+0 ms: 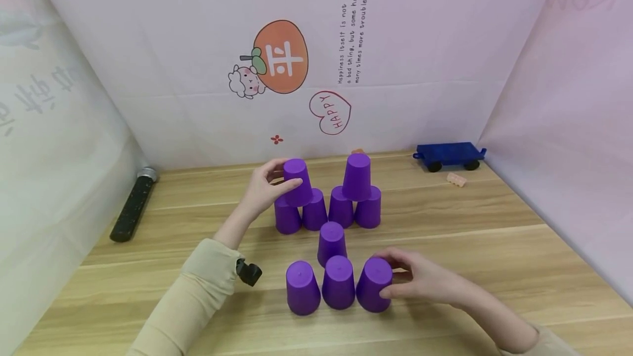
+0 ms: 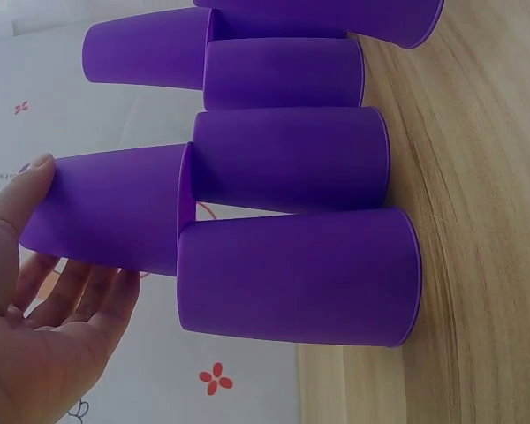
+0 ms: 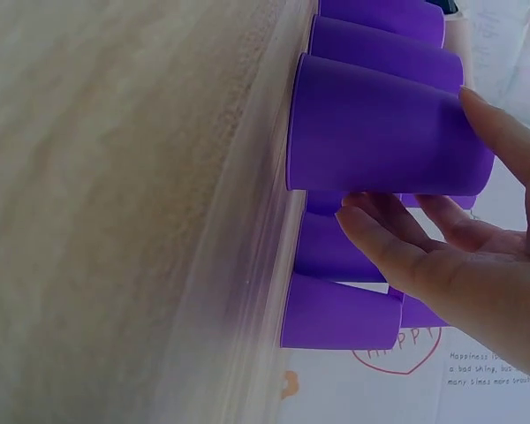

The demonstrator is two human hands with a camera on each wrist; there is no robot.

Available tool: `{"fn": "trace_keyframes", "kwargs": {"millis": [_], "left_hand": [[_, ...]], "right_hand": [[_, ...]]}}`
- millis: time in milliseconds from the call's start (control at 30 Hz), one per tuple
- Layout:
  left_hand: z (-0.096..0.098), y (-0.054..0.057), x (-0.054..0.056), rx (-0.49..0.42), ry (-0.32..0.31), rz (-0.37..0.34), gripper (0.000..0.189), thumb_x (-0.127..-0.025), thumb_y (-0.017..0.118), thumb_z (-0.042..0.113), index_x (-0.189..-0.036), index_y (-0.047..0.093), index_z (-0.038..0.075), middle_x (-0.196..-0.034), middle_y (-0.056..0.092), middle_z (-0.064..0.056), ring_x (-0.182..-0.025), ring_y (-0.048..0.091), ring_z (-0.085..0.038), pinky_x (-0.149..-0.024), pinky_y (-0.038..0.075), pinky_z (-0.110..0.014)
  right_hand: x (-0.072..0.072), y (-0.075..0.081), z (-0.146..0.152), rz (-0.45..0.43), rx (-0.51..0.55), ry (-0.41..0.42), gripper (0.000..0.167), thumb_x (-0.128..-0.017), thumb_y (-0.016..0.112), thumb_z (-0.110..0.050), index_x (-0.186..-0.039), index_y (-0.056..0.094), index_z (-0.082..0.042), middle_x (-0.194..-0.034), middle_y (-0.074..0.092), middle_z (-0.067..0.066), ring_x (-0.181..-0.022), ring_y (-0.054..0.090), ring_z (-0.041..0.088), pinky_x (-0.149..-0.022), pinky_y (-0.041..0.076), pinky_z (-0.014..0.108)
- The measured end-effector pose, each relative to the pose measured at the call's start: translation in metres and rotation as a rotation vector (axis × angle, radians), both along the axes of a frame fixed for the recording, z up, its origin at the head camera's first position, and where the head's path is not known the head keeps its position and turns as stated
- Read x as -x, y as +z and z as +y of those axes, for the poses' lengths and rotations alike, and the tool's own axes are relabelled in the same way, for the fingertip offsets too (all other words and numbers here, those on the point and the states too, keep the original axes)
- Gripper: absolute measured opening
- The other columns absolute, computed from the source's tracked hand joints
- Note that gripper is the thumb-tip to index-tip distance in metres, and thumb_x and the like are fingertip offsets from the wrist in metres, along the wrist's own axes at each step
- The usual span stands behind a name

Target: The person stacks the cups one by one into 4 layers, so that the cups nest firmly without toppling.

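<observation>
At the back left, my left hand [image 1: 260, 191] holds an upside-down purple cup [image 1: 299, 194] between thumb and fingers. The left wrist view shows that cup [image 2: 115, 208] with its rim resting across two base cups, the nearer base cup [image 2: 300, 278] standing on the table. Beside this pile stands a matching one, a top cup [image 1: 357, 177] over two others. In front, my right hand [image 1: 420, 279] grips the rightmost cup [image 1: 372, 290] of a row of three; its rim is at the tabletop in the right wrist view. One single cup [image 1: 331, 243] stands behind the row.
A black microphone [image 1: 132, 207] lies at the left of the wooden table [image 1: 445, 235]. Toward the back right are a blue toy wagon [image 1: 450, 154] and a small pale pink piece [image 1: 456, 179]. Printed white cloth [image 1: 395, 59] hangs around the back and sides.
</observation>
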State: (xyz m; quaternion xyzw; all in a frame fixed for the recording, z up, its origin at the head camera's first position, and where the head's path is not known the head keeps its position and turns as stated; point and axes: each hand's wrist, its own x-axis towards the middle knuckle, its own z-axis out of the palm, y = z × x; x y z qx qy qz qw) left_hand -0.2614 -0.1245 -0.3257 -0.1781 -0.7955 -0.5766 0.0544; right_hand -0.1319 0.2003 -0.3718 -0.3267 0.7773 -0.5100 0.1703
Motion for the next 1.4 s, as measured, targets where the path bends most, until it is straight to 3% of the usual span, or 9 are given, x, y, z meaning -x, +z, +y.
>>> {"fn": "trace_keyframes", "kwargs": {"millis": [533,967,1233,1400], "left_hand": [[0.0,0.0,-0.001,0.008,0.001,0.001,0.05,-0.081,0.075,0.017,-0.126,0.056,0.009,-0.12,0.061,-0.016,-0.113,0.059,-0.03,-0.096,0.052,-0.041],[-0.002,-0.001,-0.004,0.003,0.003,-0.025,0.056,-0.08,0.075,0.018,-0.13,0.052,0.009,-0.123,0.059,-0.017,-0.115,0.058,-0.032,-0.097,0.051,-0.043],[-0.019,-0.007,-0.016,-0.019,0.026,-0.057,0.061,-0.081,0.074,0.016,-0.135,0.047,0.008,-0.13,0.055,-0.017,-0.121,0.053,-0.032,-0.099,0.05,-0.04],[-0.032,-0.013,-0.033,-0.027,0.011,-0.065,0.059,-0.082,0.073,0.012,-0.134,0.047,0.007,-0.129,0.055,-0.018,-0.12,0.054,-0.035,-0.094,0.054,-0.034]], "right_hand": [[-0.001,0.002,-0.003,-0.031,-0.004,-0.011,0.046,-0.084,0.07,-0.016,-0.122,0.051,0.001,-0.115,0.057,0.016,-0.105,0.054,-0.001,-0.095,0.049,0.018],[0.0,0.001,-0.003,0.006,0.002,-0.025,0.043,-0.085,0.069,-0.016,-0.12,0.052,0.001,-0.114,0.059,0.016,-0.105,0.055,-0.002,-0.094,0.05,0.017],[0.001,0.004,-0.001,0.042,-0.007,-0.082,0.041,-0.085,0.07,-0.015,-0.119,0.054,0.0,-0.114,0.06,0.016,-0.104,0.056,-0.002,-0.092,0.051,0.017],[0.001,0.007,0.001,0.051,0.004,-0.118,0.037,-0.085,0.069,-0.014,-0.117,0.055,0.0,-0.112,0.062,0.015,-0.103,0.058,0.0,-0.091,0.051,0.018]]}}
